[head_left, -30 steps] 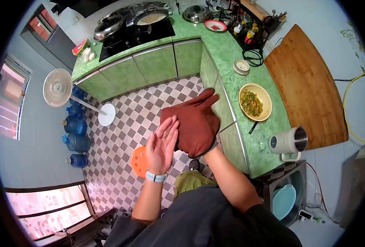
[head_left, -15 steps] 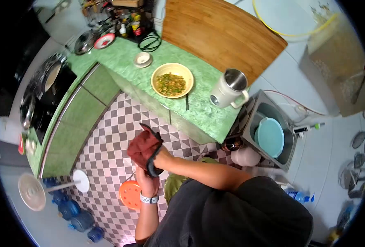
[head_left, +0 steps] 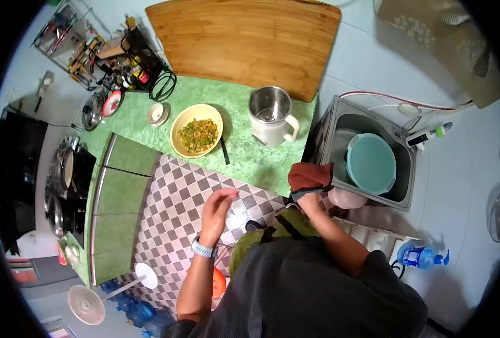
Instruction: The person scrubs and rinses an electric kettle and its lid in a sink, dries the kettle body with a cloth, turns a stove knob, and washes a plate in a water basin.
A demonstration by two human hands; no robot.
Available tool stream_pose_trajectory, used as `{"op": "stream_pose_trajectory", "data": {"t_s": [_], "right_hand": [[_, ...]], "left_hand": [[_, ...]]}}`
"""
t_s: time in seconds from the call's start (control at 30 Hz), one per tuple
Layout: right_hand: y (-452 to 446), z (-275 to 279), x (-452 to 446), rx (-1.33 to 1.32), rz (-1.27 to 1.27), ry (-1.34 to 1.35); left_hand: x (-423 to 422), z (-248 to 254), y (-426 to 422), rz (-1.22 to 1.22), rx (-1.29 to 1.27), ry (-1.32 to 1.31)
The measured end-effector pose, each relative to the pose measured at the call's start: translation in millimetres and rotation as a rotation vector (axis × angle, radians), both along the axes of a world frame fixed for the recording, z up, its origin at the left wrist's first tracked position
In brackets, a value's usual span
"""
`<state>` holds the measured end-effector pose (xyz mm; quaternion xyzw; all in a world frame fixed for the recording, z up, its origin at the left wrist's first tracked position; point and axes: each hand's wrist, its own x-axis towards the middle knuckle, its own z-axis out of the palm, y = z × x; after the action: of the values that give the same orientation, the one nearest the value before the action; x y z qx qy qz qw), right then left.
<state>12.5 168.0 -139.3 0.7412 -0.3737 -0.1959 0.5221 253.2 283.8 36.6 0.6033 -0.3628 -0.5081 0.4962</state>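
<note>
My right hand [head_left: 308, 200] grips a dark red cloth [head_left: 309, 176] with a dark edge, at the counter's front right corner beside the sink. The cloth covers most of those fingers. Bare and empty, my left hand [head_left: 218, 209] hovers over the floor in front of the counter, fingers stretched out and slightly bent. On the green marbled counter [head_left: 243, 163] stands a yellow bowl [head_left: 175, 138] of chopped green and brown food. Dark chopsticks [head_left: 225, 152] lie by it. A white jug [head_left: 272, 127] with a steel inside stands upright, nearest to the cloth.
A light-blue basin [head_left: 372, 163] sits in the metal sink [head_left: 406, 197] on the right. Behind the counter leans a large wooden board [head_left: 250, 45]. A small white dish [head_left: 157, 114] stands left of the bowl. An orange stool [head_left: 219, 281] is low by my left arm.
The cloth was around both hands over the floor. My left hand has let go of it, and my right hand has carried it right to the counter corner. The view has shifted.
</note>
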Motion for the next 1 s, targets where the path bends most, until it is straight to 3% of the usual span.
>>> {"op": "stream_pose_trajectory", "data": {"t_s": [0.07,0.13,0.17,0.2,0.27,0.33,0.5,0.57,0.63,0.7,0.73,0.8,0.83,0.87,0.97,1.0], "right_hand": [[-15.5,-37.5,-0.6,-0.556,-0.146,0.912],[-24.7,-38.1,31.9,-0.863,-0.351,1.137],[-31.9,-50.5,51.5,-0.955,-0.225,1.690],[-33.9,-28.8,58.7,-1.141,-0.207,2.117],[-38.5,20.3,73.4,-1.560,0.143,3.133],[-56.2,4.2,98.9,-1.126,0.049,2.956],[-83.5,-76.1,146.9,-0.849,-0.037,3.497],[-87.2,-94.1,143.2,-0.842,0.005,3.064],[-113.9,-101.6,123.5,-1.408,0.623,3.729],[-124.5,-100.2,106.4,-1.787,0.901,3.865],[-129.0,-105.0,99.7,-1.993,1.034,3.910],[-136.9,-119.6,88.4,-2.570,1.130,3.430],[-125.9,-129.6,82.6,-2.581,1.122,3.431],[-104.1,-146.1,76.0,-1.751,0.496,3.336],[-97.4,-81.4,29.5,-1.360,0.284,3.052],[-98.0,-52.5,23.6,-1.628,0.174,3.340]], "left_hand": [[-33.4,11.5,-51.2,-0.138,-0.002,-0.074],[-71.3,21.6,-101.4,-0.199,0.010,-0.037],[-86.2,12.3,-124.2,-0.198,0.045,-0.046],[-101.3,2.1,-145.4,-0.168,0.083,-0.068],[-125.2,-19.6,-177.6,-0.094,0.160,-0.104],[-138.2,-34.3,-203.6,-0.063,0.144,-0.026],[-152.6,-43.2,-237.2,0.018,0.111,0.099],[-151.8,-43.0,-243.4,0.052,0.084,0.149],[-149.7,-42.4,-247.8,0.198,0.161,0.262],[-130.7,-56.9,-254.0,0.223,0.100,0.284],[-122.0,-58.7,-259.5,0.324,0.092,0.363],[-107.3,-50.4,-267.4,0.486,0.078,0.454],[-95.0,-47.5,-268.7,0.443,0.052,0.472],[-83.8,-46.9,-270.9,0.434,0.049,0.512],[-82.1,-28.2,-266.8,0.423,0.097,0.623],[-88.2,-22.2,-264.9,0.414,0.109,0.632]]}}
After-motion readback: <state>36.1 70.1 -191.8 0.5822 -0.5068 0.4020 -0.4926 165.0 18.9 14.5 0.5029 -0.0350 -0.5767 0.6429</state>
